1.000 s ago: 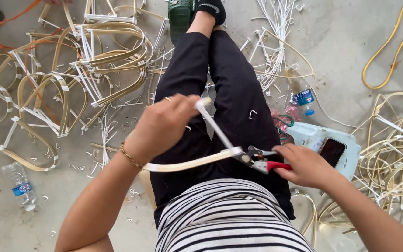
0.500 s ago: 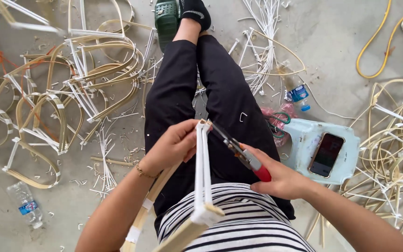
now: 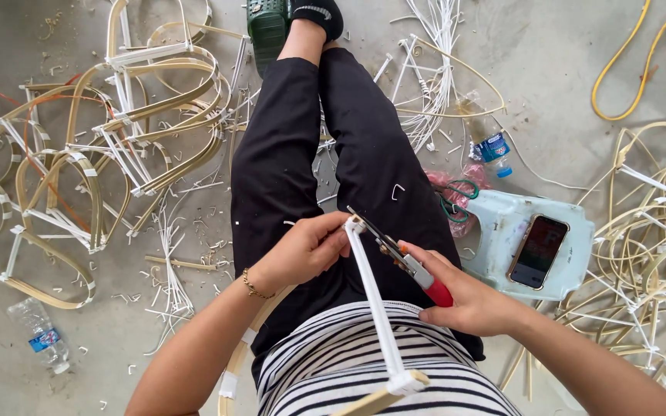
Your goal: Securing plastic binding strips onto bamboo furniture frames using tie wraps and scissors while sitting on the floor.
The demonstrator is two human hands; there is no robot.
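I sit on the floor with my legs in black trousers stretched out ahead. My left hand point(image 3: 302, 250) pinches the top end of a white-wrapped strip point(image 3: 375, 308) of a bent cane frame that runs down over my striped shirt to a taped joint point(image 3: 406, 381). My right hand point(image 3: 468, 296) is closed around red-handled pliers point(image 3: 402, 258), whose jaws meet the strip's top end next to my left fingertips.
Finished cane frames with white bindings point(image 3: 117, 146) lie on the left, loose cane loops point(image 3: 657, 239) on the right. A pale blue stool point(image 3: 502, 223) carries a phone point(image 3: 537, 250). Water bottles point(image 3: 491, 142) point(image 3: 40, 335), white strips point(image 3: 433, 69), a yellow cord point(image 3: 630, 69) and scraps litter the floor.
The frame has been turned from lying across my lap to running lengthwise toward my chest. My hands have come closer together, and the pliers now touch the strip's top end.
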